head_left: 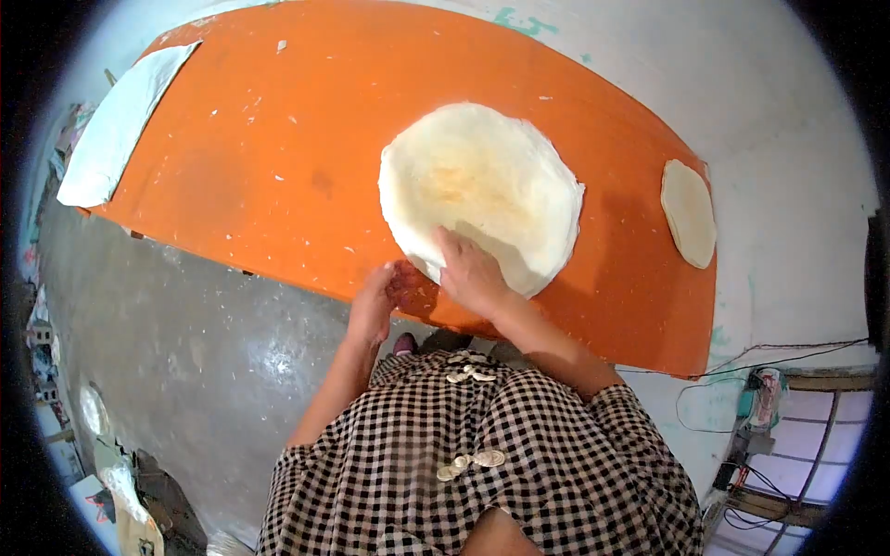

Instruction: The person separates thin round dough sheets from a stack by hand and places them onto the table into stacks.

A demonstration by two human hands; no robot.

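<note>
Large pale round lies flat on orange table, near rim close to table edge. Right hand on its near-left part, fingertips at surface; cannot tell whether pinching or only resting. Left hand just beside, at table edge, fingers curled; cannot tell whether holding anything. Likely risks: round looks thin, so uneven pull from one side could tear or crease it; tug toward body could leave rim sagging over edge; loose flakes could stick underneath if round slides.
</note>
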